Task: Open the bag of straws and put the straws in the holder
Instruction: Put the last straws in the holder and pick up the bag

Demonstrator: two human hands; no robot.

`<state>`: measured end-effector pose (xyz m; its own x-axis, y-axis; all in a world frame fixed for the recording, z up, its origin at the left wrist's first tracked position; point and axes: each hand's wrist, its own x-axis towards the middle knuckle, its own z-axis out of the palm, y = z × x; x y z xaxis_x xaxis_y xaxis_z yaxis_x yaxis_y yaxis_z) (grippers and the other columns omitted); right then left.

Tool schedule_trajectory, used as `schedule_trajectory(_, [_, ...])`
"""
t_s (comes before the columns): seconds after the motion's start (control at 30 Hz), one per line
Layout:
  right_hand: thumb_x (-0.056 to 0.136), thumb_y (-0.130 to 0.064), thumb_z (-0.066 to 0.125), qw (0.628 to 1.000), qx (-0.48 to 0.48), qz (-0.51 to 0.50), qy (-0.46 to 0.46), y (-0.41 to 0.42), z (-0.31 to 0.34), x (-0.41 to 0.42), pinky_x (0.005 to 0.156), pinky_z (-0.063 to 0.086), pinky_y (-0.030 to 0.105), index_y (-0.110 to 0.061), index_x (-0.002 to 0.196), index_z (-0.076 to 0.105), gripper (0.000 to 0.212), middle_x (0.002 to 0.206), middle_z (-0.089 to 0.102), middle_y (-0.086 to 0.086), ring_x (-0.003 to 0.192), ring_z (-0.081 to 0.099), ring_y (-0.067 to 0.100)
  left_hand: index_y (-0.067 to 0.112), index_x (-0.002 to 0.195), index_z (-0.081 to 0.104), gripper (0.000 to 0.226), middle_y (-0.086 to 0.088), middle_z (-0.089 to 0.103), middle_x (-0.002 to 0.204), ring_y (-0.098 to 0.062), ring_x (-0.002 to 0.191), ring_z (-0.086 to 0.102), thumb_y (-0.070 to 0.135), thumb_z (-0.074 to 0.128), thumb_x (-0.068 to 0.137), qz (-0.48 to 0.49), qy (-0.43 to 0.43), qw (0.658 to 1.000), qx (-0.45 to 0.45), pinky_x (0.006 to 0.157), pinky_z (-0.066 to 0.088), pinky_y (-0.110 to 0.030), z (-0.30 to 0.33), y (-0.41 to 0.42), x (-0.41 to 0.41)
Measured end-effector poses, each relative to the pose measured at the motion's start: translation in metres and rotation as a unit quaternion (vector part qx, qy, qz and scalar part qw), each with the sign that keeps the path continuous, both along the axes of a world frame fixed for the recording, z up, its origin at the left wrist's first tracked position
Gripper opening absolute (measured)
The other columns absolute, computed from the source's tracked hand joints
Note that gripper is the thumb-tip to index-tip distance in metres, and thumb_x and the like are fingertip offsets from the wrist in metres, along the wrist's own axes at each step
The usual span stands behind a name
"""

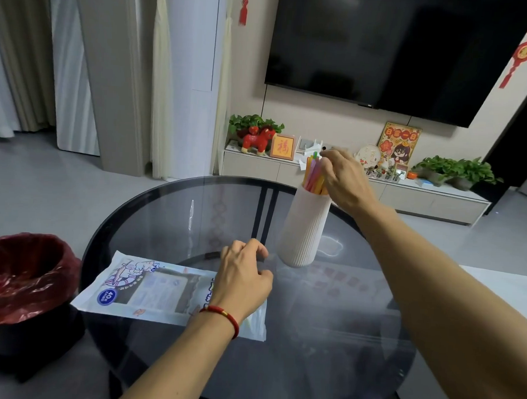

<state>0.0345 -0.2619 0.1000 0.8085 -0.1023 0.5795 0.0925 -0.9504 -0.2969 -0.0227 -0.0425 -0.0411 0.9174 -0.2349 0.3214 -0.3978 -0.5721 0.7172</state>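
Observation:
A white ribbed holder [306, 229] stands upright on the round glass table [324, 355], right of centre. Several coloured straws [313, 174] stick out of its mouth. My right hand [344, 179] is at the straw tops, fingers curled around or against them from the right. The printed plastic straw bag [147, 291] lies flat on the table's left side, its left end hanging past the rim. My left hand [243, 277] rests on the bag's right end, fingers loosely curled, pressing it down. I cannot see any straws inside the bag.
A bin with a red liner [23, 272] stands on the floor left of the table. Behind the table runs a low cabinet [409, 194] with plants and ornaments, under a wall-mounted television [401, 51]. A pale surface [501, 291] adjoins the table on the right.

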Motion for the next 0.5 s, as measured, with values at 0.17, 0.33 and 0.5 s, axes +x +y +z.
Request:
schedule_trajectory(0.17, [0.111, -0.026, 0.038, 0.997, -0.044, 0.03, 0.047, 0.008, 0.012, -0.004, 0.108, 0.044, 0.046, 0.002, 0.142, 0.054, 0.045, 0.149, 0.057, 0.022, 0.133, 0.055, 0.037, 0.03, 0.099, 0.049, 0.024, 0.006, 0.048, 0.106, -0.017, 0.107, 0.047, 0.014, 0.06, 0.086, 0.003, 0.006, 1.0, 0.02, 0.085, 0.048, -0.028, 0.001, 0.007, -0.003])
schedule_trajectory(0.33, [0.107, -0.019, 0.045, 0.998, -0.037, 0.011, -0.055, 0.022, 0.01, -0.011, 0.108, 0.042, 0.043, -0.003, 0.141, 0.056, 0.039, 0.146, 0.06, 0.017, 0.133, 0.054, 0.032, 0.024, 0.11, 0.055, 0.025, 0.001, 0.055, 0.116, -0.019, 0.112, 0.046, 0.014, 0.056, 0.086, 0.001, 0.0, 0.998, 0.059, 0.088, 0.046, -0.029, 0.002, 0.018, -0.008])
schedule_trajectory(0.5, [0.099, -0.017, 0.056, 0.993, -0.078, 0.082, -0.027, 0.053, -0.033, -0.04, 0.079, 0.06, 0.04, -0.012, 0.103, 0.071, 0.016, 0.1, 0.076, 0.006, 0.088, 0.068, 0.023, 0.02, 0.122, 0.056, 0.035, -0.005, 0.058, 0.126, -0.026, 0.121, 0.045, 0.022, 0.056, 0.087, 0.011, 0.045, 0.983, 0.176, 0.097, 0.046, -0.041, 0.005, 0.036, -0.011])
